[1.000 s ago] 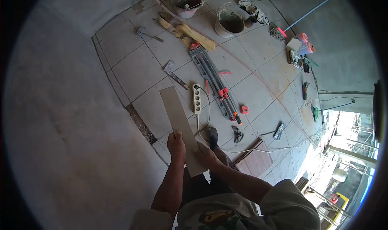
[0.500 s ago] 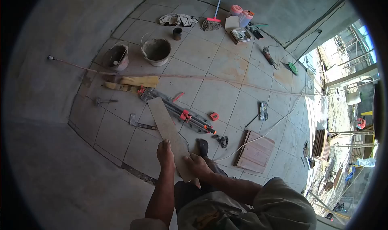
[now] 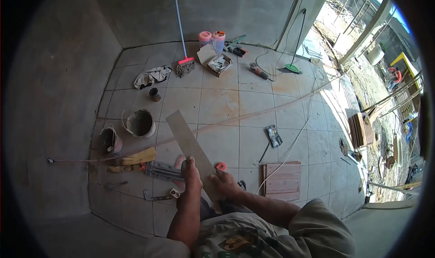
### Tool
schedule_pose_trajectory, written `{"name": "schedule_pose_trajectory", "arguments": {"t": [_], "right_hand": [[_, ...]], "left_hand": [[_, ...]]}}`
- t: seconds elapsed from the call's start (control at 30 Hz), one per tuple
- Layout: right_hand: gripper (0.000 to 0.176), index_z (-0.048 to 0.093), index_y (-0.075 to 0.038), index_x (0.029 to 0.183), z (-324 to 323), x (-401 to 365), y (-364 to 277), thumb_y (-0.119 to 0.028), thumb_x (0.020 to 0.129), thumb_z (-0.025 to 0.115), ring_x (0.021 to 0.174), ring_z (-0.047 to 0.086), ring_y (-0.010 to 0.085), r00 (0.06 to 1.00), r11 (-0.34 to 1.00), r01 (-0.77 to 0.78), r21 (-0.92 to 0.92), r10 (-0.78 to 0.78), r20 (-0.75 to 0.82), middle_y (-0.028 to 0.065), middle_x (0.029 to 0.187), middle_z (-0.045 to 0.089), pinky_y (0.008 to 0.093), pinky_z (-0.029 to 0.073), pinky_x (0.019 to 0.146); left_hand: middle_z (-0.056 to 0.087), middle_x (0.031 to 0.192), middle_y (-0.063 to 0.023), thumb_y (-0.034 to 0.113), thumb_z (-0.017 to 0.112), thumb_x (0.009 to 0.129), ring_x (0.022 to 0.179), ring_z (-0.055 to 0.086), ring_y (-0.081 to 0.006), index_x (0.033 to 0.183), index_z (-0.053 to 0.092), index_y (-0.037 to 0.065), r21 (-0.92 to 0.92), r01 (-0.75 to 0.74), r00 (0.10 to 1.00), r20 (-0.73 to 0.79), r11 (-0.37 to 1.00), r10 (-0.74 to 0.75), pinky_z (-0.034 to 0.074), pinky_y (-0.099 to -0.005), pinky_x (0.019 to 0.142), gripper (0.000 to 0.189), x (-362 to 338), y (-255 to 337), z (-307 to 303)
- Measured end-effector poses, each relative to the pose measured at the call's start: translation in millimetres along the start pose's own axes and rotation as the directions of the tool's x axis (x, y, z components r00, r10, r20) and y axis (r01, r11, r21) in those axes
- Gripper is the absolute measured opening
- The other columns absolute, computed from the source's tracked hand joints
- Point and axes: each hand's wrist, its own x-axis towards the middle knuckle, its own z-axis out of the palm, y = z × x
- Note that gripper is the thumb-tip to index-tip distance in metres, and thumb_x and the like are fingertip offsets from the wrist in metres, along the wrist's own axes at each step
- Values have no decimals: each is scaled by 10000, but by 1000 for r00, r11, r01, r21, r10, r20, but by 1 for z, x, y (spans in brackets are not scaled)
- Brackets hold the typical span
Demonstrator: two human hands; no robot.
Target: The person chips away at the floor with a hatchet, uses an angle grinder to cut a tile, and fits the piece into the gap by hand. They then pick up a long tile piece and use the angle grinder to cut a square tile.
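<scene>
A long, narrow strip of tile (image 3: 188,133) slants up and to the left in front of my body. My left hand (image 3: 192,172) grips its left edge, thumb pointing up along it. Lower down on the right edge, my right hand (image 3: 224,184) is closed around the strip, thumb on its face. Beneath my left hand, a tile cutter (image 3: 164,171) on the floor is partly covered by the hand and arm. A red tape measure (image 3: 221,166) lies just beyond my right hand.
Left: two buckets (image 3: 140,123), a dark cup (image 3: 155,94) and hammers (image 3: 156,197). Back: a mop (image 3: 186,67), pink-lidded containers (image 3: 218,41) and an angle grinder (image 3: 259,70). Right: stacked reddish tiles (image 3: 282,181). A hose (image 3: 253,114) and a white cable (image 3: 297,142) cross the floor.
My view has tilted up and turned, showing more of the back wall. Both hands keep hold of the tile strip, while the tile cutter now sits lower in view, largely hidden.
</scene>
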Motion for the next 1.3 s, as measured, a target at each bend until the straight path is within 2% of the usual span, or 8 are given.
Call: {"name": "schedule_pose_trajectory", "arguments": {"t": [0.17,0.37,0.57,0.73,0.93,1.03,1.13,1.3], "right_hand": [[422,581,32,1166,-76,-18,-42,-321,952,497,826,645,212,992,968,-114,222,123,-25,147,922,664,339,500,740],[394,596,40,1103,-134,1,21,-318,969,499,689,639,161,948,864,-179,471,280,-153,128,871,666,298,525,591],[407,600,51,1069,-194,87,62,-328,961,500,660,644,179,840,796,-411,445,520,-154,139,850,667,302,525,578],[455,614,48,1085,-270,211,36,-365,906,550,675,670,174,897,886,-442,-138,440,-52,128,811,686,328,535,644],[434,631,10,1069,-351,292,17,-377,897,540,723,687,237,856,897,-433,84,439,-274,142,804,694,355,528,705],[446,658,-26,1066,-383,322,36,-410,858,563,793,691,260,817,818,-563,-119,529,-231,154,835,697,382,525,744],[453,663,-36,1076,-427,355,54,-414,845,569,826,691,285,901,799,-419,-432,424,-90,175,861,698,389,525,765],[440,675,-38,1048,-510,451,41,-410,841,568,934,668,343,864,727,-453,-517,500,-54,217,948,688,418,512,825]], "left_hand": [[598,1007,-127,323,494,963,902,546,-221,1051,573,-34,-85,-22,985,171,996,37,437,-361,829,376,24,27,73],[597,982,-104,366,494,973,869,558,-213,1027,579,-9,-172,63,967,254,983,-17,459,-363,786,388,53,59,145],[593,960,-97,442,497,967,845,558,-220,992,576,-4,-26,139,967,221,990,-130,465,-381,770,454,152,47,233],[593,943,-117,446,501,964,845,558,-226,988,571,-23,41,259,955,139,965,-262,465,-386,771,475,226,58,300],[586,918,-130,505,500,950,825,549,-221,953,570,-27,145,89,990,94,986,-103,457,-377,745,537,294,118,359],[574,813,-120,511,530,926,755,537,-208,894,570,-20,268,-77,995,86,960,56,447,-370,696,533,320,144,383],[547,711,-106,512,543,907,676,524,-208,843,568,-13,246,-138,990,63,959,127,434,-368,653,529,335,156,395],[554,689,-133,500,531,916,656,543,-252,821,568,-15,225,-185,974,-85,957,209,435,-394,646,525,349,151,423]]}}
